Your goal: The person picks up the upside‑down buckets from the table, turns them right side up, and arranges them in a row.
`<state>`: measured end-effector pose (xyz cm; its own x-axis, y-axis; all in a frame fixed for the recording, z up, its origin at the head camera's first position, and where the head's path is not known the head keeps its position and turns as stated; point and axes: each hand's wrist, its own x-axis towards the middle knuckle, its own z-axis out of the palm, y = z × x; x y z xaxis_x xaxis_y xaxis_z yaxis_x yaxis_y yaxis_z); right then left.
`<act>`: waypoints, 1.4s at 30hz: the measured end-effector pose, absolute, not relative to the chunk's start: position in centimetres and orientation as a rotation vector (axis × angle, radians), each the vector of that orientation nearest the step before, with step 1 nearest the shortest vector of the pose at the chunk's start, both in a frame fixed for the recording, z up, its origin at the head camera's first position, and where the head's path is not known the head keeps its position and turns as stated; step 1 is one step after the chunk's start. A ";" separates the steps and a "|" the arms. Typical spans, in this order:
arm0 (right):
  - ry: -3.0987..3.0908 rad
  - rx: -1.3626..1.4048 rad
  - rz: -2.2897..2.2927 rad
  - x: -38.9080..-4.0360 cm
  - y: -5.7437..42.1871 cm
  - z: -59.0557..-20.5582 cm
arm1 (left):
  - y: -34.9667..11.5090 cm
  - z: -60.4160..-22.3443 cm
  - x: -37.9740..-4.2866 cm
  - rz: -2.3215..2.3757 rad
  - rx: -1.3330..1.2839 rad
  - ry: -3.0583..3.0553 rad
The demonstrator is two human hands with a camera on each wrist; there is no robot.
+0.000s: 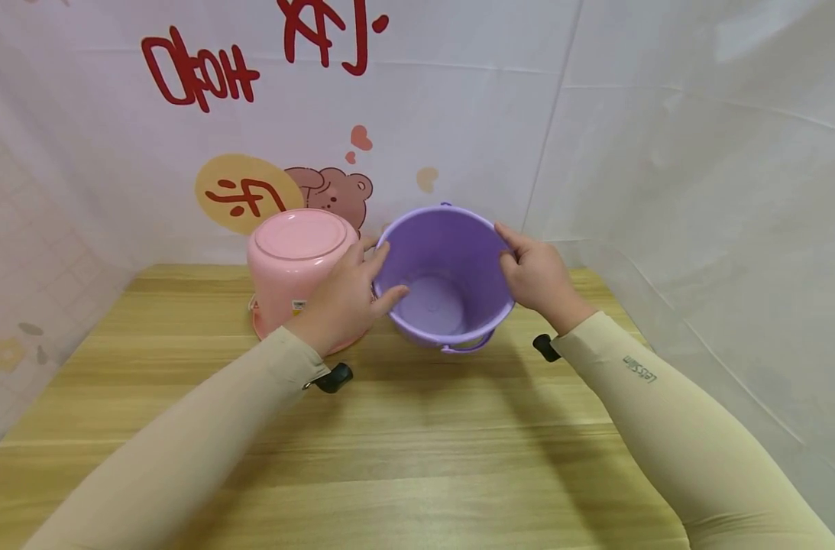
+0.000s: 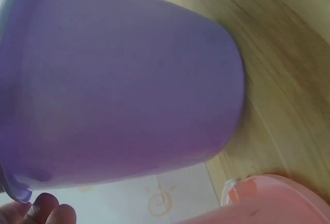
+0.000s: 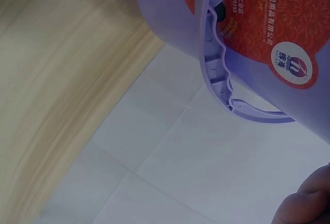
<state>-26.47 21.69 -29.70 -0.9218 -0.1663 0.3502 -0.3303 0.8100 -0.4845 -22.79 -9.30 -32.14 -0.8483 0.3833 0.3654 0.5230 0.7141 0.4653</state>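
Observation:
A purple bucket [image 1: 439, 275] leans with its mouth toward me, its inside showing bare walls and floor. On its left rim my left hand [image 1: 348, 294] holds on, thumb and fingertips over the edge. My right hand [image 1: 537, 271] grips the opposite rim, the index finger pointing along it. The purple handle [image 3: 216, 64] hangs down the side that carries a red printed label [image 3: 258, 23]. Close over the wooden table sits the bucket's base [image 2: 234, 80]. Just left of it, a pink bucket [image 1: 289, 267] stands upside down, partly behind my left hand.
The wooden table [image 1: 417, 458] backs onto a white wall sheet [image 1: 458, 114] with red lettering and a cartoon bear [image 1: 341, 195]. Pale sheeting [image 1: 699, 176] closes off the right side. Each wrist carries a small black device [image 1: 336, 377].

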 end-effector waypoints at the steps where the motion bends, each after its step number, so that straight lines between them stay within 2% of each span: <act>1: -2.709 0.368 0.796 -26.5 21.7 -29.7 | -9.4 -32.3 -22.8 -0.842 -0.741 -2.684; 10: -2.693 0.317 0.790 -26.5 21.8 -30.3 | -9.6 -33.2 -22.7 -0.869 -0.867 -2.673; 28: -2.811 0.466 0.817 -25.0 21.9 -32.1 | -9.3 -33.4 -22.8 -0.885 -0.750 -2.752; 36: -2.745 0.635 0.986 -24.8 21.7 -32.8 | -9.2 -33.6 -22.9 -0.901 -0.736 -2.750; 42: -2.786 0.661 1.063 -24.9 21.9 -32.5 | -8.9 -33.7 -23.0 -0.887 -0.704 -2.728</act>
<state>-24.90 21.91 -32.49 -0.9026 -0.3637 0.2302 -0.4246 0.6646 -0.6148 -22.99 -8.92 -33.68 -0.8698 0.3801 0.3147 0.4925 0.7085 0.5054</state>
